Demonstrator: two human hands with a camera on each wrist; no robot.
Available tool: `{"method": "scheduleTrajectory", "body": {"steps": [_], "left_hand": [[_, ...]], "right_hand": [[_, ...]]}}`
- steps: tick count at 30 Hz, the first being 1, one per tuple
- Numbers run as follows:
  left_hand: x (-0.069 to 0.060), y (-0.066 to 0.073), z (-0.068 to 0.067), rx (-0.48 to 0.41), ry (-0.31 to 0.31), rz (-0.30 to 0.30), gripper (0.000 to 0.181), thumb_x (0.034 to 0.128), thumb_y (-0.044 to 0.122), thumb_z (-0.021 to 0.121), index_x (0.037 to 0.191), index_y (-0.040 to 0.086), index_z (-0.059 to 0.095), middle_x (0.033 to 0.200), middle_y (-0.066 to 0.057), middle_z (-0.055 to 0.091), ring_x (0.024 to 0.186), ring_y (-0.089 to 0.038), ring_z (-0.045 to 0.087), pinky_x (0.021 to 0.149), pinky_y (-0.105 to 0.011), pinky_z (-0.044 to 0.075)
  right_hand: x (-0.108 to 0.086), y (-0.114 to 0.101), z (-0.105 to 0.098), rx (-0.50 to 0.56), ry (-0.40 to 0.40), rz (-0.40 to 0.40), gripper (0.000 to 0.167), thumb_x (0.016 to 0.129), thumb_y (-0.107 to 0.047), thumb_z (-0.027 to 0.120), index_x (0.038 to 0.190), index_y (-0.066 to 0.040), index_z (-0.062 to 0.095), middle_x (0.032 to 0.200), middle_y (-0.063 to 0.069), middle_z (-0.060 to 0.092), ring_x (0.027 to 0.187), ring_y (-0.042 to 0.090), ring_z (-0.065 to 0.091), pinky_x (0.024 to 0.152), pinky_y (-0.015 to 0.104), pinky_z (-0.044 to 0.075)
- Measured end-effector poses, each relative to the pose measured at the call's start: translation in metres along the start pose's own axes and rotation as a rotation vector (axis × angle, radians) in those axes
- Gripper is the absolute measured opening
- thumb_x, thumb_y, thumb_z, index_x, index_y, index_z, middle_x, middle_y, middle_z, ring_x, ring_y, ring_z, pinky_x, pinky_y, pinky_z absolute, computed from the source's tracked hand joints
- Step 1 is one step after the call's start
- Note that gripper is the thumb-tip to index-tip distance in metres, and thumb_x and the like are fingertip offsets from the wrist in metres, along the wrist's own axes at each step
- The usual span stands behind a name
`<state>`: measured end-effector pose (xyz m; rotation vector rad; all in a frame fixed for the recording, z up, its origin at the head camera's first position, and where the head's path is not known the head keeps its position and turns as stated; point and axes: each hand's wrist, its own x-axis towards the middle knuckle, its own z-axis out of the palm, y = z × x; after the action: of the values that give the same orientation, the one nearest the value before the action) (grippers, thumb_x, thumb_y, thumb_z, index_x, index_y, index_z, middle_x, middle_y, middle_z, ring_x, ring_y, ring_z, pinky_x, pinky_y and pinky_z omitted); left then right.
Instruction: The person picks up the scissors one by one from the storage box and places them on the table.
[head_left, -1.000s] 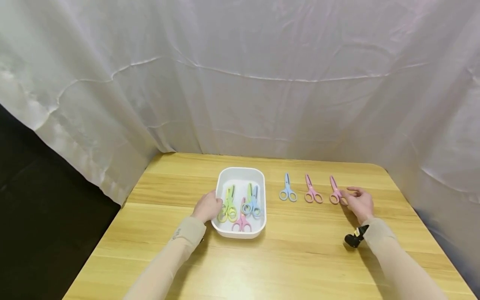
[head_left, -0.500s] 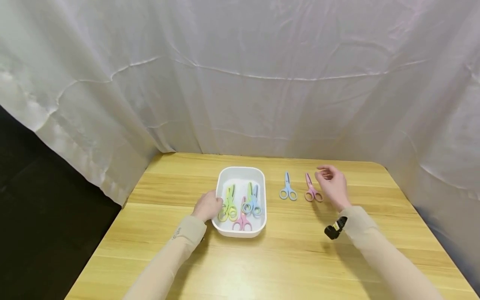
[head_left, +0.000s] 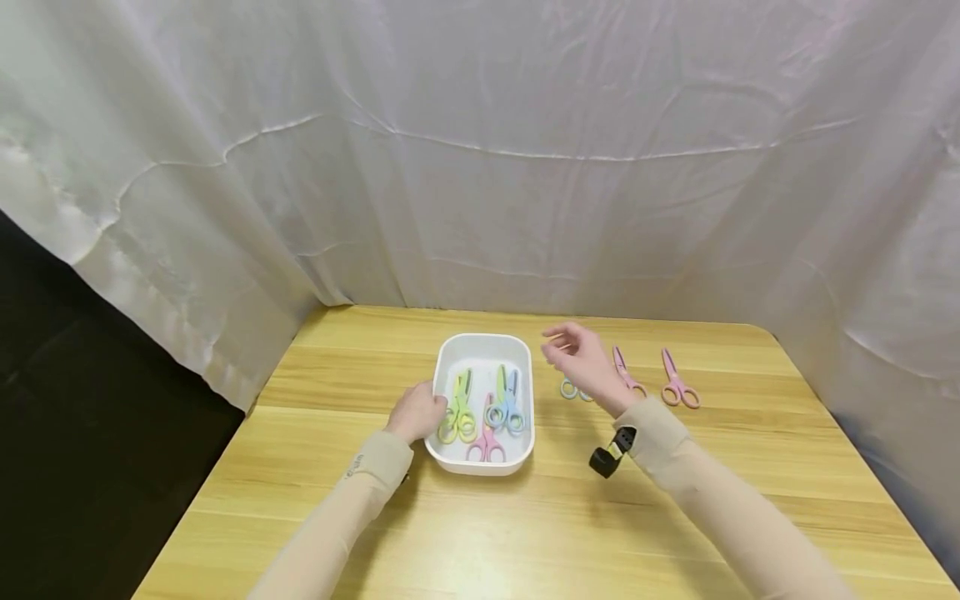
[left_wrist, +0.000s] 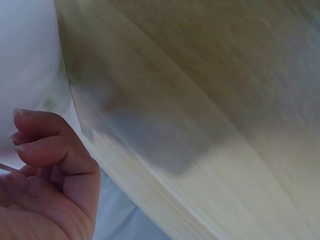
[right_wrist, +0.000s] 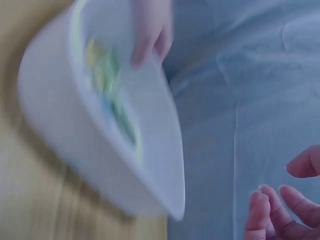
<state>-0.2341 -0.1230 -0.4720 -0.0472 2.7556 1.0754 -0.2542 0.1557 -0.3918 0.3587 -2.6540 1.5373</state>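
Observation:
My left hand (head_left: 415,414) grips the left rim of a white plastic tray (head_left: 480,470), thumb over the inside edge. In the tray lie several child-size scissors: yellow-green scissors (head_left: 460,412), pink scissors (head_left: 487,442) and blue scissors (head_left: 513,408) overlapping a green pair. Between the tray and the row of scissors my right hand (head_left: 587,365) hovers over the table, fingers loosely bent and holding nothing. Beneath it, blue scissors (head_left: 568,389) show only their handle rings. Pink scissors (head_left: 621,367), partly covered by the wrist, and more pink scissors (head_left: 676,385) lie further right.
The wooden table (head_left: 495,542) has a pale curtain (head_left: 525,217) hanging along its back and sides. A dark area (head_left: 90,417) lies beyond the table's left edge. A small black camera (head_left: 606,461) is strapped at the right wrist.
My right hand has left the rightmost pink scissors, which stay on the table, and swept left past the other pair to above the blue scissors. My left hand stays on the tray.

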Motion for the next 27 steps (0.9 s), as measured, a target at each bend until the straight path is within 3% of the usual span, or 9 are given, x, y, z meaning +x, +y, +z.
{"method": "scheduleTrajectory", "body": {"steps": [3,7,11,18,23,27], "left_hand": [[0.0,-0.001,-0.002,-0.016,-0.012,-0.003,0.045,0.099,0.019,0.045,0.138,-0.001,0.056,0.089,-0.013,0.066,0.067,-0.019,0.062,0.057,-0.028,0.056],[0.001,-0.004,-0.004,-0.053,-0.029,0.0,0.041,0.0994,0.018,0.046,0.134,-0.002,0.058,0.094,-0.014,0.068,0.072,-0.019,0.065,0.061,-0.029,0.059],[0.001,-0.008,-0.007,-0.093,-0.031,0.008,0.042,0.1004,0.02,0.047,0.133,-0.003,0.059,0.106,-0.017,0.069,0.086,-0.022,0.067,0.075,-0.034,0.061],[0.002,-0.014,-0.006,-0.11,-0.003,0.045,0.05,0.1066,0.034,0.039,0.134,-0.003,0.059,0.122,-0.02,0.068,0.113,-0.03,0.065,0.104,-0.047,0.052],[0.002,-0.018,-0.002,-0.116,0.012,0.058,0.055,0.1086,0.038,0.032,0.137,-0.002,0.058,0.129,-0.021,0.066,0.122,-0.034,0.062,0.111,-0.051,0.046],[0.0,-0.018,0.0,-0.121,0.025,0.053,0.058,0.1091,0.04,0.029,0.139,-0.001,0.057,0.131,-0.021,0.065,0.124,-0.035,0.061,0.112,-0.052,0.045]], "right_hand": [[0.001,-0.011,0.015,0.1,-0.092,0.044,0.036,0.094,-0.012,0.06,0.127,0.002,0.06,0.111,0.026,0.069,0.086,0.021,0.068,0.084,0.038,0.06],[0.003,-0.019,0.032,0.14,-0.18,0.117,0.036,0.095,-0.014,0.059,0.128,0.0,0.058,0.113,0.023,0.067,0.09,0.02,0.068,0.09,0.041,0.06],[0.004,-0.022,0.049,0.186,-0.255,0.214,0.038,0.094,-0.013,0.059,0.13,-0.001,0.056,0.117,0.023,0.064,0.092,0.019,0.067,0.098,0.044,0.058],[0.009,-0.021,0.071,0.334,-0.324,0.382,0.043,0.094,-0.01,0.057,0.135,0.002,0.049,0.125,0.019,0.057,0.113,0.031,0.063,0.104,0.039,0.053],[0.013,-0.018,0.083,0.421,-0.392,0.492,0.055,0.093,-0.006,0.053,0.144,0.01,0.04,0.14,0.026,0.048,0.131,0.042,0.051,0.115,0.042,0.045],[0.016,-0.016,0.092,0.43,-0.43,0.544,0.054,0.095,-0.005,0.052,0.144,0.012,0.039,0.145,0.03,0.044,0.128,0.039,0.051,0.118,0.042,0.042]]}}
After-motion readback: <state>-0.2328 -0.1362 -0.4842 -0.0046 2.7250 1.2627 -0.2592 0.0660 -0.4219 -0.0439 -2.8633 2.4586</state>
